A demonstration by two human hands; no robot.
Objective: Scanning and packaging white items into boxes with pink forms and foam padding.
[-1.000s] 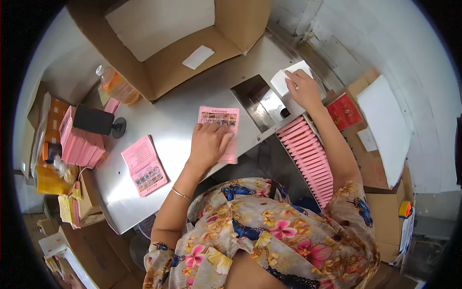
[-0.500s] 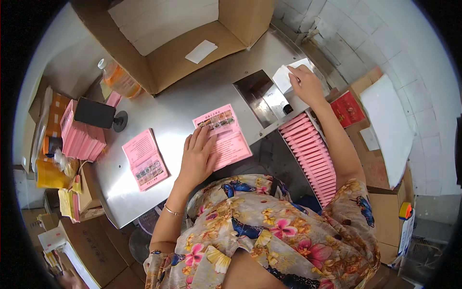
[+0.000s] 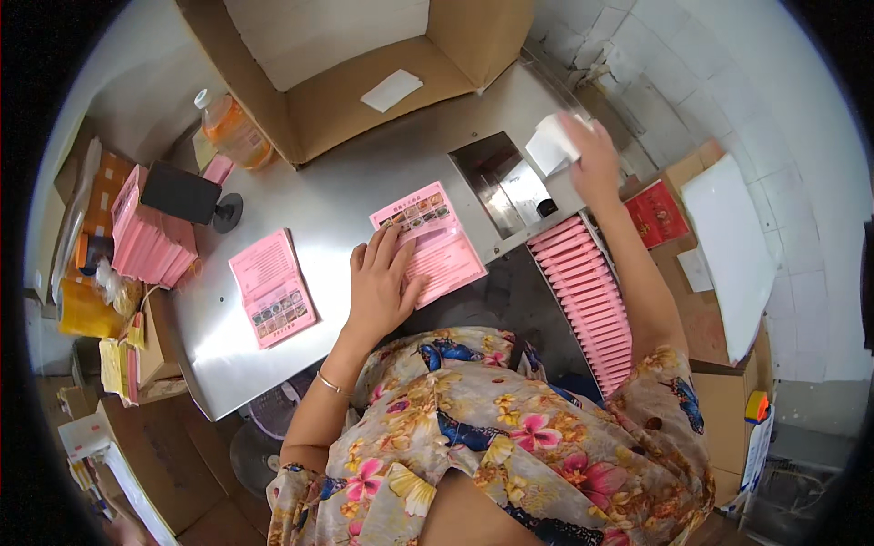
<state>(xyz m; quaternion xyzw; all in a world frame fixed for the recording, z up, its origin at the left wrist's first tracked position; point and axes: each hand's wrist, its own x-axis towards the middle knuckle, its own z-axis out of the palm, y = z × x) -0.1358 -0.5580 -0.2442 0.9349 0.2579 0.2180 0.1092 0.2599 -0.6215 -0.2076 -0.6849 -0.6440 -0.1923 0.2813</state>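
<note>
On the metal table, a pink printed packet [image 3: 451, 264] with small food pictures lies in front of me. Flat across its left side rests my left hand [image 3: 381, 278], fingers stretched out and a bangle at the wrist. At the table's right end, my right hand [image 3: 594, 159] is closed on a white paper slip [image 3: 549, 150], which bends away from the fingers. Some of the fingers are blurred, and I cannot tell whether one slip or more is held. A second pink stack [image 3: 275, 291] with similar printing lies to the left.
A shiny recess [image 3: 501, 182] is set in the table beside my right hand. Below it, a rack holds a row of pink packets [image 3: 583, 305]. A cardboard box [image 3: 355, 114] stands at the back, a bottle of orange liquid [image 3: 235, 132] and phone-like black stand [image 3: 182, 193] at left.
My right hand has closed on the white paper and raised its edge. My left hand stays on the pink packet. The whole view has shifted slightly.
</note>
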